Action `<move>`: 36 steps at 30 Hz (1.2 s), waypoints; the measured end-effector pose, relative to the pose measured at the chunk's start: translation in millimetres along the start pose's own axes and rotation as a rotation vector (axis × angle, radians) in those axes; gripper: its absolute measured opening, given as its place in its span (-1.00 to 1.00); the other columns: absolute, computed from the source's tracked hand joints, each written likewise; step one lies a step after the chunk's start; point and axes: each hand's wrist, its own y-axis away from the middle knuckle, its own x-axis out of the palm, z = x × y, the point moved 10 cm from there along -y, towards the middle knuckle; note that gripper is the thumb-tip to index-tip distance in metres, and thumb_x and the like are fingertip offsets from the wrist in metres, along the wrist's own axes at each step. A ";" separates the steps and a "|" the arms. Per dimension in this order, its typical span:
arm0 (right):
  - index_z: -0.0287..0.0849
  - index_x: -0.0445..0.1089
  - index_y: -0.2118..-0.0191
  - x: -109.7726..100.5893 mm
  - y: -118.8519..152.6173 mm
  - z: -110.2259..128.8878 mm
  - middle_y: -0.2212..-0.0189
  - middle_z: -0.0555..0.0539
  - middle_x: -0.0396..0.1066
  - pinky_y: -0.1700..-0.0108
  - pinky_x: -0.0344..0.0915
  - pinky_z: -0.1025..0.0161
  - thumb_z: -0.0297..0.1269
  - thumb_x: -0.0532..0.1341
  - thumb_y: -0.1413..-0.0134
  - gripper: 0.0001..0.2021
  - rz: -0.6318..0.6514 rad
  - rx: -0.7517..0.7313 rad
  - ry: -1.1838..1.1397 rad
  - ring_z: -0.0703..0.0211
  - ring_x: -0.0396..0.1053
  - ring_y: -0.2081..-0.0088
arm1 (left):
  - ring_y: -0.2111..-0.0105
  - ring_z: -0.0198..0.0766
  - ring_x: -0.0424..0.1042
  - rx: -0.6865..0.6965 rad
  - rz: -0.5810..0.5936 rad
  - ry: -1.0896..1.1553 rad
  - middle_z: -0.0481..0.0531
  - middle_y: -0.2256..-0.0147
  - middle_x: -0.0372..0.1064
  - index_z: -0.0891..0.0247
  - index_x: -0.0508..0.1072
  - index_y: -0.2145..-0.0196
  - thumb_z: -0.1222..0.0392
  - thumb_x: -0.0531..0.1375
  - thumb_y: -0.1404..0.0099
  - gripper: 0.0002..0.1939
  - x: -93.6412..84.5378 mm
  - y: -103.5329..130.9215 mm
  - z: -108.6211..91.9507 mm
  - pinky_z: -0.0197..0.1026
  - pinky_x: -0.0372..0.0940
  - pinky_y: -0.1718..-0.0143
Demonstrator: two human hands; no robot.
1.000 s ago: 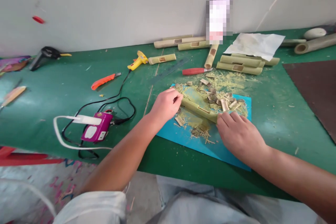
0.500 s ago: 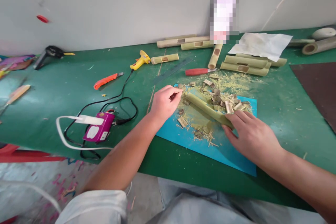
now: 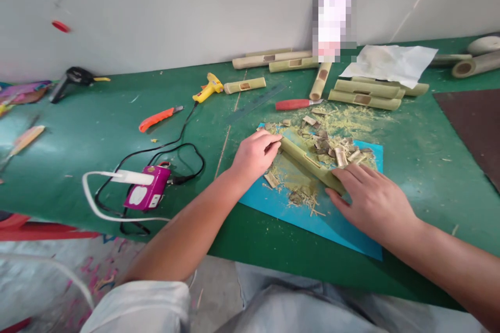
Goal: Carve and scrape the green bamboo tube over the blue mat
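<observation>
A pale green bamboo tube [image 3: 307, 160] with a cut-out slot in its side slants over the blue sheet [image 3: 353, 237]. My right hand [image 3: 369, 197] is closed around its near right end. At the far left end, my left hand [image 3: 258, 153] pinches the tube's tip between thumb and fingers. Bamboo chips [image 3: 339, 156] and fine shavings [image 3: 308, 202] lie around the tube on the sheet. Beyond it rests a red-handled carving knife [image 3: 299, 104] with a short blade.
Several slotted bamboo tubes [image 3: 365, 100] lie at the back, some under white paper [image 3: 390, 65]. To the left are an orange utility knife [image 3: 160, 118], a yellow glue gun [image 3: 208, 88] and a purple power adapter [image 3: 147, 187] with cables. A dark board [image 3: 469, 125] lies right.
My left hand has moved right and taken hold of the tube's far end. The tube has rolled so its slot now shows. My right hand keeps its grip.
</observation>
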 end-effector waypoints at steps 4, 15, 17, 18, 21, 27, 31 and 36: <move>-0.25 0.41 0.20 1.1 1.0 -1.0 0.36 -0.14 0.41 0.28 0.20 0.17 -0.14 0.14 -0.21 -0.74 0.006 0.022 0.002 0.07 0.36 0.31 | 0.35 -0.32 0.45 -0.016 0.011 0.012 0.08 0.33 0.47 0.30 0.54 0.22 0.34 0.21 -0.31 -0.88 2.4 0.3 4.3 -0.25 0.42 0.30; -0.30 0.44 0.26 0.0 -1.2 2.4 0.38 -0.14 0.40 0.34 0.20 0.18 -0.25 0.14 -0.20 -0.78 -0.010 0.001 -0.033 0.10 0.35 0.35 | 0.39 -0.35 0.42 0.012 0.041 -0.013 0.07 0.33 0.46 0.31 0.54 0.23 0.33 0.15 -0.36 -0.86 0.9 -0.9 0.6 -0.28 0.38 0.31; -0.29 0.44 0.27 -1.7 -1.7 7.9 0.40 -0.14 0.39 0.33 0.20 0.18 -0.25 0.13 -0.21 -0.78 -0.023 -0.027 0.008 0.09 0.34 0.36 | 0.40 -0.35 0.41 0.026 0.048 -0.039 0.07 0.35 0.45 0.32 0.53 0.23 0.33 0.14 -0.37 -0.85 2.6 -0.2 -2.9 -0.28 0.36 0.32; -0.29 0.44 0.28 -2.6 -2.1 10.5 0.41 -0.13 0.38 0.33 0.20 0.17 -0.24 0.13 -0.22 -0.78 -0.030 -0.041 0.029 0.09 0.33 0.36 | 0.40 -0.35 0.41 0.037 0.047 -0.053 0.07 0.36 0.44 0.34 0.53 0.23 0.32 0.14 -0.37 -0.85 3.7 0.7 -6.2 -0.29 0.36 0.33; -0.29 0.44 0.27 -1.8 -3.3 13.0 0.43 -0.12 0.36 0.34 0.19 0.17 -0.23 0.13 -0.22 -0.77 -0.021 -0.049 0.057 0.08 0.32 0.38 | 0.41 -0.34 0.41 0.090 0.074 -0.066 0.06 0.39 0.43 0.36 0.52 0.25 0.30 0.13 -0.39 -0.84 11.5 5.9 -21.1 -0.29 0.35 0.34; -0.30 0.44 0.26 -0.4 -2.9 8.6 0.43 -0.12 0.36 0.36 0.19 0.17 -0.25 0.13 -0.22 -0.77 -0.014 -0.031 0.024 0.07 0.33 0.38 | 0.39 -0.34 0.42 0.167 0.088 -0.128 0.07 0.37 0.43 0.36 0.50 0.24 0.27 0.07 -0.44 -0.78 18.7 10.4 -33.2 -0.29 0.35 0.33; -0.31 0.44 0.25 1.8 -2.9 7.8 0.42 -0.13 0.36 0.35 0.20 0.16 -0.25 0.14 -0.21 -0.78 -0.001 -0.024 0.019 0.07 0.34 0.37 | 0.42 -0.34 0.39 0.215 0.102 -0.224 0.06 0.41 0.40 0.37 0.50 0.22 0.26 0.05 -0.45 -0.76 23.3 10.9 -38.0 -0.29 0.33 0.37; -0.32 0.44 0.25 1.3 -3.3 9.1 0.43 -0.12 0.35 0.35 0.20 0.16 -0.24 0.12 -0.23 -0.77 -0.003 -0.033 0.010 0.07 0.34 0.37 | 0.40 -0.33 0.41 0.233 0.059 -0.242 0.09 0.39 0.43 0.38 0.50 0.27 0.27 0.05 -0.45 -0.76 19.4 9.7 -37.6 -0.29 0.35 0.35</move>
